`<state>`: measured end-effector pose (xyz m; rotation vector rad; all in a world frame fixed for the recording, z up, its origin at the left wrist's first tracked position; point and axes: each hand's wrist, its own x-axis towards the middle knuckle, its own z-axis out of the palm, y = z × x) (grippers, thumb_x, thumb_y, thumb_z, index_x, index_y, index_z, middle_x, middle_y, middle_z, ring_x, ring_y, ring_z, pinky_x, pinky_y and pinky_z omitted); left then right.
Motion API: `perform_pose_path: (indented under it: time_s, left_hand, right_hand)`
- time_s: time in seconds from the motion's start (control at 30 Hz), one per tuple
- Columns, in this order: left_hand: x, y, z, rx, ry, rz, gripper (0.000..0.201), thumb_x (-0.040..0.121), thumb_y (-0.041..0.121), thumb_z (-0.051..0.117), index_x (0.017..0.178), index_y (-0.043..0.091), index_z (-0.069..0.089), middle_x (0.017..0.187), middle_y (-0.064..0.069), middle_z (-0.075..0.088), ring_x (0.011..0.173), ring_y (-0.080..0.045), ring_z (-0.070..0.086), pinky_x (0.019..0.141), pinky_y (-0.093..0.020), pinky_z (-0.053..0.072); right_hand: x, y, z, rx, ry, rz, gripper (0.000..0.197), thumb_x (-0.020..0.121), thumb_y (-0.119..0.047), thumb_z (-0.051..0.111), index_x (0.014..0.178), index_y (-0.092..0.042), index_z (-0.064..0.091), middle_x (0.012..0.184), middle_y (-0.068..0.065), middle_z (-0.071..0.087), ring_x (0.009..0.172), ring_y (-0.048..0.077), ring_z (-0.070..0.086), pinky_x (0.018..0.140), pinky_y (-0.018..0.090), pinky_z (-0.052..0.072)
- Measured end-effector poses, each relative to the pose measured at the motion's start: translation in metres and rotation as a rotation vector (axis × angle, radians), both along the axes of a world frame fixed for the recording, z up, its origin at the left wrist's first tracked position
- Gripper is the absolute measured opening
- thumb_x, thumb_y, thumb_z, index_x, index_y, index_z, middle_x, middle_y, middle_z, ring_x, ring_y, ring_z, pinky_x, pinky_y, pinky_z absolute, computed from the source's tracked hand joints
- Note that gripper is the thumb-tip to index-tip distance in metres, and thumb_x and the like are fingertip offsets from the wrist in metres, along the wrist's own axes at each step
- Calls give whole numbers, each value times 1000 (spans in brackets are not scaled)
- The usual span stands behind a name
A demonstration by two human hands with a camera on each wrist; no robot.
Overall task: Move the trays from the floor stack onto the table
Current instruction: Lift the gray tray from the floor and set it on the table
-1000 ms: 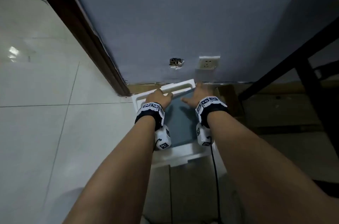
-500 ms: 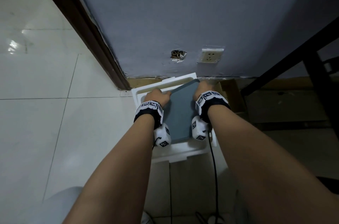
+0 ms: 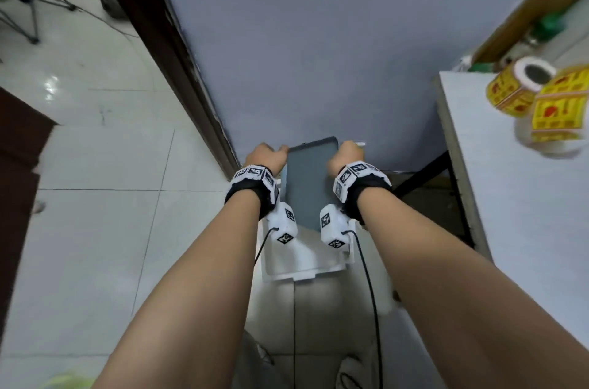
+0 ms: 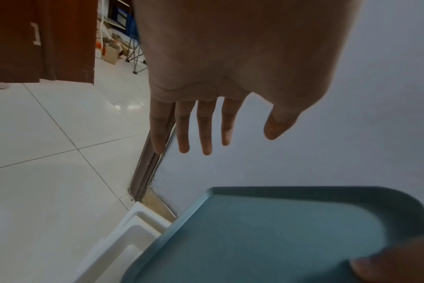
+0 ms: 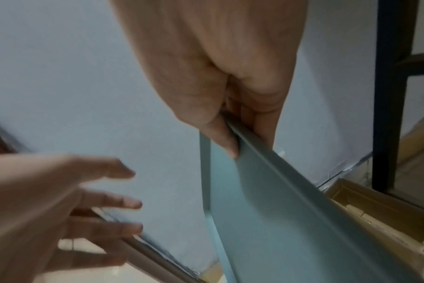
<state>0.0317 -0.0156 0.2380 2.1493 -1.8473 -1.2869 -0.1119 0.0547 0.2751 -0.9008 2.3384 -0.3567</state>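
Left hand (image 4: pixel 230 63): fingers straight and spread, holding nothing, just beside the grey-green tray (image 3: pixel 307 178). The tray is raised above the white tray (image 3: pixel 302 264) on the floor (wall close behind). Right hand (image 5: pixel 230 80): thumb and fingers pinch the tray's right rim. Table (image 3: pixel 510 197) at far right.

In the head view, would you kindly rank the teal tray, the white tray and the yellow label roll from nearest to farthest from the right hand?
1. Teal tray: gripped by the right hand at its right edge.
2. White tray: on the floor below.
3. Yellow label roll: far right, on the table.
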Motion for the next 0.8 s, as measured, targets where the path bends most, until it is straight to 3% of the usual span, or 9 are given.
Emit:
perform_pose_path:
  time_s: [0.07, 0.17, 0.27, 0.33, 0.37, 0.43, 0.57, 0.67, 0.8]
  left_hand:
    - [1, 0, 34, 29, -19, 37, 56, 86, 51, 48, 118, 8, 64, 118, -13, 67, 108, -35, 62, 83, -33, 42]
    - [-2, 7, 92, 109, -55, 24, 59, 92, 43, 48, 134, 3, 53, 138, -19, 57, 126, -36, 55, 101, -37, 43]
    - [-6, 15, 150, 165, -87, -22, 56, 96, 34, 49, 140, -1, 47, 146, -18, 50, 132, -34, 51, 106, -35, 40]
    - [-6, 19, 181, 169, -129, -73, 50, 95, 32, 51, 135, 2, 53, 143, -16, 53, 123, -31, 56, 101, -32, 42]
    - [-6, 19, 194, 166, -129, -63, 50, 92, 33, 52, 132, 4, 56, 141, -16, 55, 118, -30, 58, 100, -32, 43]
    - [-7, 23, 220, 178, -119, -56, 51, 91, 37, 52, 132, 8, 57, 144, -14, 54, 125, -29, 56, 106, -33, 42]
    - [-21, 34, 265, 255, -68, -46, 52, 98, 32, 50, 140, 2, 48, 145, -18, 51, 131, -30, 54, 109, -34, 43]
    - [-25, 47, 281, 240, -13, -36, 49, 100, 29, 49, 140, 0, 48, 144, -19, 51, 130, -32, 55, 109, -36, 44]
    - [-27, 69, 278, 257, -55, -115, 49, 98, 34, 50, 138, 5, 52, 143, -13, 54, 128, -28, 54, 107, -33, 41]
  right_hand:
    - [-8, 0, 41, 19, -34, -60, 22, 86, -6, 58, 107, 0, 61, 117, 20, 63, 106, 36, 62, 84, 35, 49]
    - [-21, 2, 99, 34, -115, -121, 19, 80, -9, 62, 98, -2, 58, 98, 15, 65, 83, 30, 60, 75, 31, 48]
    - [-37, 10, 152, 56, -195, -163, 38, 78, -9, 67, 114, 2, 57, 91, 12, 63, 86, 27, 65, 75, 31, 52]
    - [-48, 21, 186, 55, -265, -189, 38, 77, -6, 72, 113, 3, 61, 94, 11, 66, 88, 24, 66, 75, 29, 52]
    - [-52, 27, 202, 18, -316, -215, 38, 75, -3, 74, 111, 3, 63, 97, 11, 68, 89, 24, 67, 80, 31, 55]
    - [-61, 38, 228, -68, -444, -263, 41, 66, 3, 77, 106, -2, 67, 102, 11, 71, 94, 28, 69, 88, 43, 57]
    - [-91, 58, 236, -172, -653, -333, 48, 61, 11, 74, 105, -3, 61, 102, 19, 72, 89, 40, 70, 76, 60, 56]
    - [-84, 79, 274, -203, -641, -335, 43, 68, 12, 71, 105, -7, 61, 103, 15, 72, 91, 37, 70, 76, 59, 56]
    - [-83, 110, 279, -234, -678, -385, 37, 76, 14, 65, 102, -12, 63, 107, 12, 71, 97, 33, 68, 81, 54, 57]
